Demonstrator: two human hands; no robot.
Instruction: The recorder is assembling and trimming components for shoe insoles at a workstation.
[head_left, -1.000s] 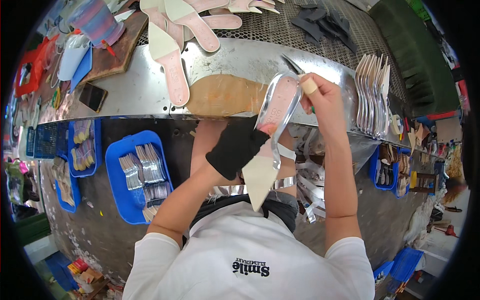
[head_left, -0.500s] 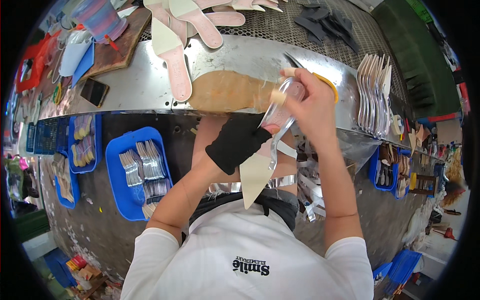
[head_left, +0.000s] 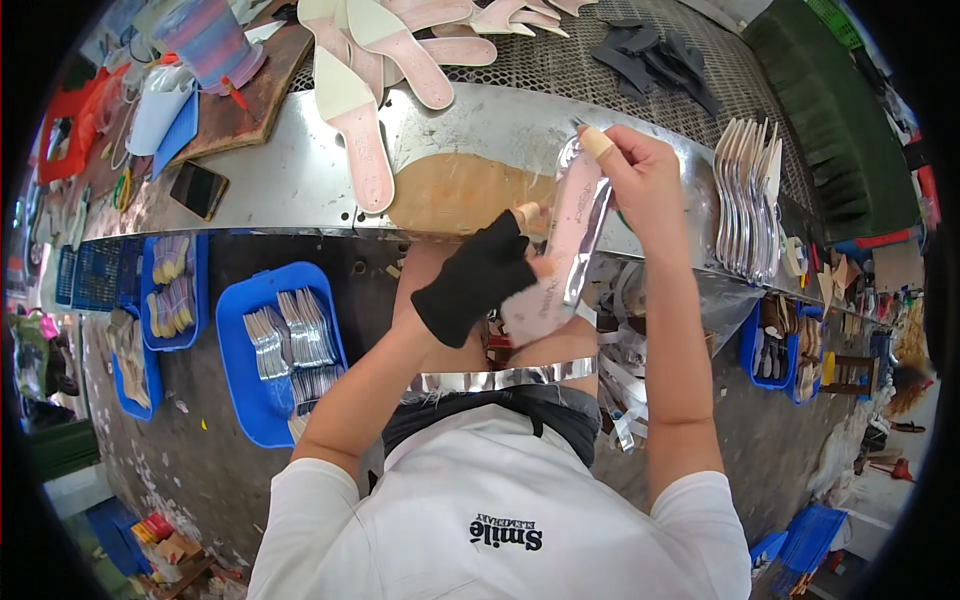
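Observation:
A pale pink insole [head_left: 572, 225] with a shiny silver strip along its edge is held upright over my lap, in front of the metal bench. My right hand [head_left: 638, 178], with a tan wrap on its thumb, pinches the far end. My left hand [head_left: 480, 275], in a black fingerless glove, has its bare fingertips on the insole's left edge; they are slightly blurred. The near end of the insole is smeared by motion. Beneath on the bench lies a brown oval pad [head_left: 460, 195], partly covered by my left fingers and the insole.
Pink and cream insoles [head_left: 370, 150] lie piled at the back. Dark grey pieces [head_left: 655, 60] rest on the mesh. A stack of silver-edged insoles [head_left: 745, 195] stands at the bench's right. Left are a phone [head_left: 199, 189] and a blue bin [head_left: 232, 350] of bundled insoles. Silver strip scraps [head_left: 622, 385] hang beside my leg.
The insole has swung from slanting across my left hand to upright, its pink face showing. My right hand has moved slightly right to its far end. My left fingers have loosened somewhat.

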